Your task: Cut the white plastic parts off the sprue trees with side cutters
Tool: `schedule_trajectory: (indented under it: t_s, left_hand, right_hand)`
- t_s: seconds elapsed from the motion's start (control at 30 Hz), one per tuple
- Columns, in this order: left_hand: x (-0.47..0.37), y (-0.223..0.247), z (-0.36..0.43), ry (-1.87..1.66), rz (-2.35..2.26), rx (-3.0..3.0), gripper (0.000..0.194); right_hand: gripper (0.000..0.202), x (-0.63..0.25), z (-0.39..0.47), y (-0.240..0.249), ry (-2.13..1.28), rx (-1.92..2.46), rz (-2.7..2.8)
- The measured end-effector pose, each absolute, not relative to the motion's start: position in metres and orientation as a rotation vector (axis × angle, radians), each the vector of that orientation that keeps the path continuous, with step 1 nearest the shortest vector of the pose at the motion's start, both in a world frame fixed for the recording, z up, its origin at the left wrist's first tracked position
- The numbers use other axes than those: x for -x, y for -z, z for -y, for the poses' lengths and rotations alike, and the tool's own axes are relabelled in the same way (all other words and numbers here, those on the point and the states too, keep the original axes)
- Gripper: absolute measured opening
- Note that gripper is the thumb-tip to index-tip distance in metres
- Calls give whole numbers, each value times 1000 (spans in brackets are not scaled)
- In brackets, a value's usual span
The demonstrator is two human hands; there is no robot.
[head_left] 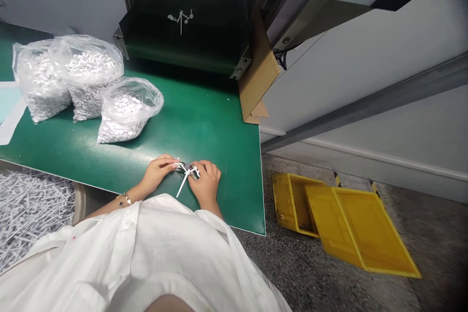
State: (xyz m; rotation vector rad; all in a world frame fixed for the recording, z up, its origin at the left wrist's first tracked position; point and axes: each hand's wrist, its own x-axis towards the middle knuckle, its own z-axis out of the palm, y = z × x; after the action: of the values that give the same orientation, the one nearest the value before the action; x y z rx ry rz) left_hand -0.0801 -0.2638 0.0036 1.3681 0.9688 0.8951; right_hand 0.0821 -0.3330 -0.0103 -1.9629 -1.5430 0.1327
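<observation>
Near the front edge of the green table, a white branched plastic moulding (pixel 186 173) is held between both hands, its long stem pointing down toward my body. My left hand (pixel 158 171) pinches the left branch with thumb and fingers; a bracelet is on that wrist. On the other side my right hand (pixel 205 179) has its fingers closed around the right branches and hides part of them. A small dark grey patch shows at the middle of the moulding; I cannot make out what it is.
Clear bags of small white parts (pixel 126 114) stand on the green table (pixel 204 126). Behind is a dark conveyor belt (pixel 183 44) carrying similar mouldings (pixel 181 18). A cardboard sheet (pixel 259 73) stands right of it. White sprue scraps (pixel 32 214) fill a container at left; yellow crates (pixel 343 219) lie on the floor.
</observation>
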Motion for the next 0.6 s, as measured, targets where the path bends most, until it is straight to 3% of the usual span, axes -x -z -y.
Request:
schedule_trajectory:
  t_s: [0.6]
  left_hand:
    - [78,-6,268,-926,-1010,-1477,20]
  right_hand:
    - [14,-82,333,9,-173,1928,1554]
